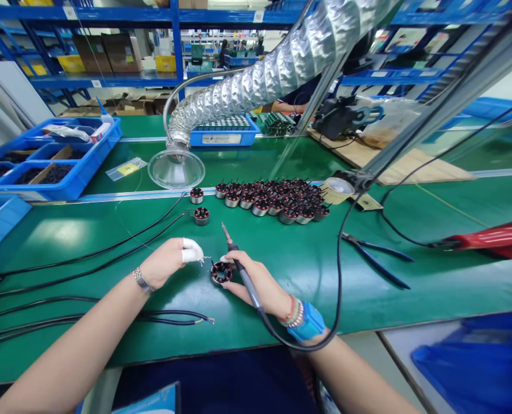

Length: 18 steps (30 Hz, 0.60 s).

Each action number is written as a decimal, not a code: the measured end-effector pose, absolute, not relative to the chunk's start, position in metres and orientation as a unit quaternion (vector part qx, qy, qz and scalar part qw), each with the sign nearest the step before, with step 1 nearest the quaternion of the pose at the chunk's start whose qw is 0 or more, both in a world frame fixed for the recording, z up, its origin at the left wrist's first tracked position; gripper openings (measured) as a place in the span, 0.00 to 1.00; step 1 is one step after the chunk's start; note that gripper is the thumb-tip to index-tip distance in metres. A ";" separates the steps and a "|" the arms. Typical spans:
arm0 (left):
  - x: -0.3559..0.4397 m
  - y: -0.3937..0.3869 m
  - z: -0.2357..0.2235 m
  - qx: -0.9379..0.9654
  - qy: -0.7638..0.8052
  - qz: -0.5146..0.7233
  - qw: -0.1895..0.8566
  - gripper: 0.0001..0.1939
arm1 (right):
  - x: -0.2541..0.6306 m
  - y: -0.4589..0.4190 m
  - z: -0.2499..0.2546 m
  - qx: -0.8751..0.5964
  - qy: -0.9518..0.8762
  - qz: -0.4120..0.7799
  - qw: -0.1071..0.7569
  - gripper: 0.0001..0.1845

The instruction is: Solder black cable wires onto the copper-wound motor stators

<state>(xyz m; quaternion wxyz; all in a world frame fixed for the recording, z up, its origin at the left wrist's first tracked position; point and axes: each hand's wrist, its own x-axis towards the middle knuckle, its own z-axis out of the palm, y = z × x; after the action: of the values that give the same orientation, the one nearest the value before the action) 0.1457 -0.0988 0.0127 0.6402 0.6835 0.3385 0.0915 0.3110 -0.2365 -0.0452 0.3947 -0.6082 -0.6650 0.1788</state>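
Observation:
My right hand (256, 283) grips a soldering iron (243, 275) like a pen, its tip (224, 230) pointing up and away over the mat. Under those fingers, a round motor stator (221, 273) with red-brown windings lies on the green mat, touched by my right fingertips. My left hand (165, 263) has white finger cots on its fingers and pinches a thin silvery wire (201, 260), probably solder, just beside the stator. Black cables (87, 259) run across the mat beneath my left forearm.
Several stators (273, 201) stand grouped ahead, with two more (199, 206) nearby. Blue-handled pliers (374, 256) lie to the right. A foil fume duct (260, 86) ends in a clear hood (176, 169). Blue bins (44, 158) stand at left; a co-worker's arm (290, 107) shows behind.

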 end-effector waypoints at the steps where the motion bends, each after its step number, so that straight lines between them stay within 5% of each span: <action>1: 0.148 -0.097 0.012 0.686 0.338 0.082 0.639 0.07 | 0.311 -0.236 -0.044 -0.598 -0.674 0.183 0.393 0.23; 4: 0.152 -0.094 0.007 0.678 0.334 0.067 0.651 0.08 | 0.311 -0.236 -0.037 -0.588 -0.676 0.170 0.411 0.23; 9: 0.150 -0.094 -0.001 0.667 0.344 0.067 0.657 0.08 | 0.310 -0.234 -0.019 -0.592 -0.628 0.077 0.499 0.06; 18: 0.148 -0.099 0.001 0.656 0.339 0.083 0.669 0.06 | 0.303 -0.228 -0.011 -0.584 -0.579 0.072 0.564 0.08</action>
<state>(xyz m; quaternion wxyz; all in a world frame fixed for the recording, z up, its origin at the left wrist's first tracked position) 0.1482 -0.0994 0.0012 0.6695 0.6557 0.3392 0.0825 0.3033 -0.2282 -0.0105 0.5643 -0.5836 -0.5795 0.0721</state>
